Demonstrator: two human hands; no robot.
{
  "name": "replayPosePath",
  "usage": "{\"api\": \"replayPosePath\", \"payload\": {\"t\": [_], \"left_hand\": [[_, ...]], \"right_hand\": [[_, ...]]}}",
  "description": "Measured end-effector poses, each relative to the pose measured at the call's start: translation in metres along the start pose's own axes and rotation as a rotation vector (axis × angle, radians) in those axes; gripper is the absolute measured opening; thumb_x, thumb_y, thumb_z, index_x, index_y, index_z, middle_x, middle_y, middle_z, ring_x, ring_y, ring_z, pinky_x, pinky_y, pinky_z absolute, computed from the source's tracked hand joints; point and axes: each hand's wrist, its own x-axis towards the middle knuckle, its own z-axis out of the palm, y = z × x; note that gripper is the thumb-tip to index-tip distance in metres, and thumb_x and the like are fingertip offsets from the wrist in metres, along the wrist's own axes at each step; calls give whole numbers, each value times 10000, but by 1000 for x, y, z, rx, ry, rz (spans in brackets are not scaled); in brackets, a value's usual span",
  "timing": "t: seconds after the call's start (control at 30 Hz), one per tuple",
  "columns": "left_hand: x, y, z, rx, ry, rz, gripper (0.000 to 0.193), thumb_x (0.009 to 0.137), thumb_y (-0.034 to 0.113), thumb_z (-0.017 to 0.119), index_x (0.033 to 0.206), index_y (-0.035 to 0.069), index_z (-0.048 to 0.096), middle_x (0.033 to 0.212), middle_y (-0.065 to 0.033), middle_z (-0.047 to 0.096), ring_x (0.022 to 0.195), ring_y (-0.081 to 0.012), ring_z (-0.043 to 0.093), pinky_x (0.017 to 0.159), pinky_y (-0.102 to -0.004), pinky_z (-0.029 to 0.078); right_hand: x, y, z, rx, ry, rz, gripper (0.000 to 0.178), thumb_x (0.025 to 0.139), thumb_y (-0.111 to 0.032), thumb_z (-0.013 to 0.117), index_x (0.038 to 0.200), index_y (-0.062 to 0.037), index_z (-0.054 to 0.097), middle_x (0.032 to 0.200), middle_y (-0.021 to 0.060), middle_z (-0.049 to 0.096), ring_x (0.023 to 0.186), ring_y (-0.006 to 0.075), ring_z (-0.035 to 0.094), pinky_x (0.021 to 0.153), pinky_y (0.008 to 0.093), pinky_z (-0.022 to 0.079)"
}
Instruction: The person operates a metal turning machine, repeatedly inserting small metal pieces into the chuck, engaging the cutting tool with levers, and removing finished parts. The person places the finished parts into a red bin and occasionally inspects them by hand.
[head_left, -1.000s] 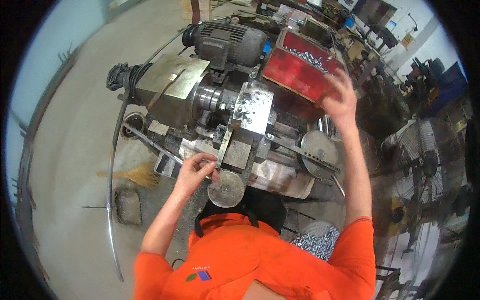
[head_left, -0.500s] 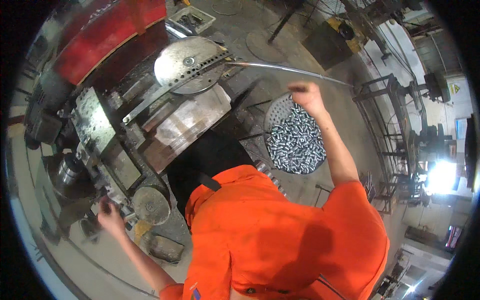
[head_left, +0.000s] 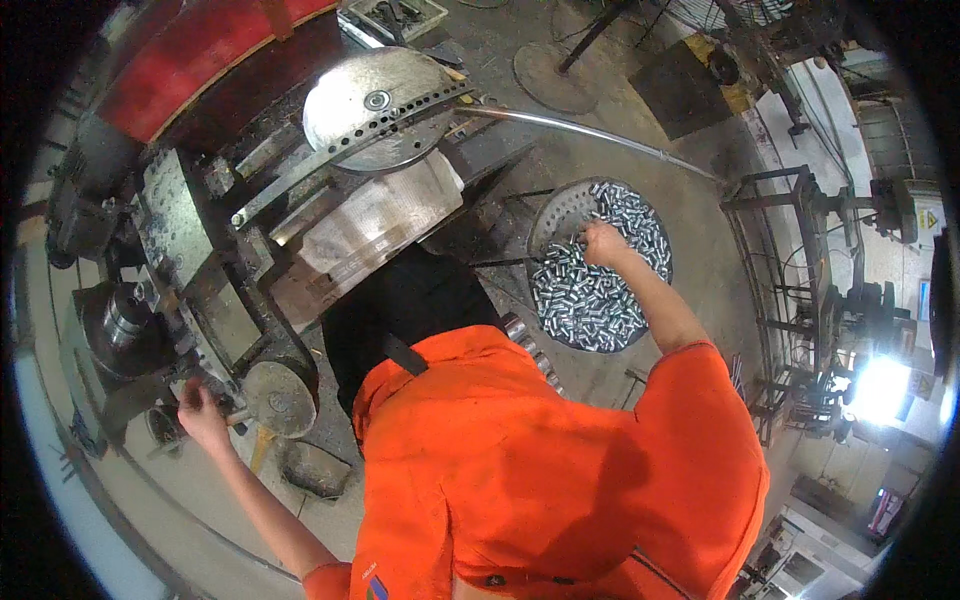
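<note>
Fingers drawn together, my right hand (head_left: 608, 244) reaches down into a heap of short shiny metal cylinders (head_left: 590, 305). What it grips, if anything, is hidden. The cylinders lie in a round, dark tray with a perforated bottom (head_left: 563, 216), bare at its upper left. At the lower left, my left hand (head_left: 203, 414) is beside a short rod on a round metal wheel (head_left: 280, 399) of the machine. Its fingers point up and look apart, with nothing plain to see in them. Whether it touches the rod is unclear.
A round steel disc (head_left: 378, 98) with a drilled bar across it sits on the machine. A long metal rod (head_left: 600, 136) extends from it over the tray. Red machine housing (head_left: 200, 60) stands far left, a metal rack (head_left: 790, 250) at right. A parts bin (head_left: 398, 18) lies beyond the disc.
My right hand has come down from above the tray's upper edge into the cylinders. My left hand stays beside the wheel. The whole view has shifted slightly.
</note>
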Motion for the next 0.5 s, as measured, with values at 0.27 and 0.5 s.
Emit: {"api": "replayPosePath", "payload": {"t": [0.27, 0.5], "left_hand": [[10, -20, -7, 0, -148, -44, 213, 856, 70, 567, 1039, -30, 613, 922, -82, 649, 774, -127, 582, 704, -278, 481], [-17, 87, -58, -42, -239, 80, 296, 883, 132, 583, 1121, -43, 578, 923, -96, 655, 849, -155, 624, 754, -276, 475]], "right_hand": [[-1, -14, -10, -42, -44, 122, 394, 598, -181, 634, 972, -73, 694, 1250, 135, 522, 1173, 311, 458, 987, 364, 389], [-32, -75, -73, 624, 454, -62, 453, 554, -112, 645, 999, -31, 672, 1142, 165, 556, 1049, 332, 543, 912, 351, 442]]}}
